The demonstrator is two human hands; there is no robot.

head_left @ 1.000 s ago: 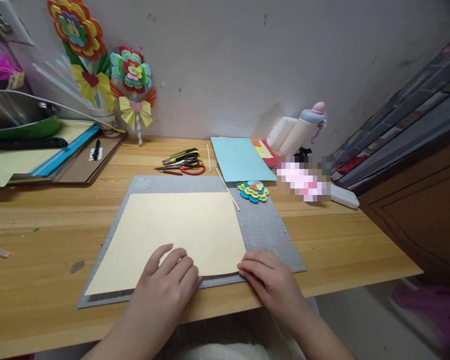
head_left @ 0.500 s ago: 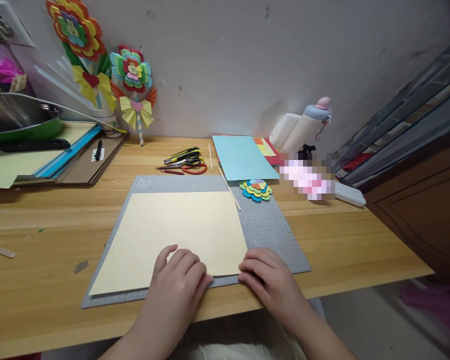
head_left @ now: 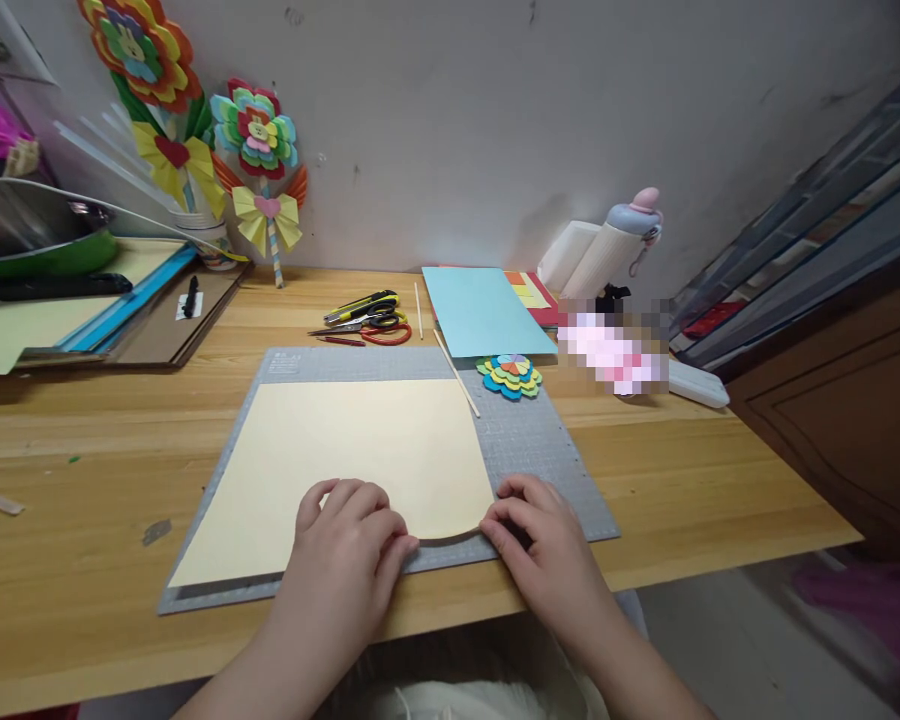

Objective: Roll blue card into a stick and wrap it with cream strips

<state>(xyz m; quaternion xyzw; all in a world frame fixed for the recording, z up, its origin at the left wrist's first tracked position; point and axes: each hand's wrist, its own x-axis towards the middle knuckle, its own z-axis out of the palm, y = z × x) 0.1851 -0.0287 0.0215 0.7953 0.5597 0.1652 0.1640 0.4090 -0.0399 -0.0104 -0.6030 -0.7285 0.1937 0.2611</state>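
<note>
Both hands pinch cream paper (head_left: 345, 450) near edge: left hand (head_left: 349, 550), right hand (head_left: 544, 540).

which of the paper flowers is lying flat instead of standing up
The small layered blue-edged paper flower at the grey cutting mat's far right corner; the two bigger paper flowers stand on sticks against the wall.

Left hand (head_left: 349, 545) and right hand (head_left: 544, 540) pinch the cream paper sheet's (head_left: 345, 450) near edge, bowing it off the grey cutting mat (head_left: 529, 455).

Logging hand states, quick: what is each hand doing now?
Left hand: open, pressing cream paper sheet, gripping nothing.
Right hand: at its near corner; grip cannot be told.
</note>
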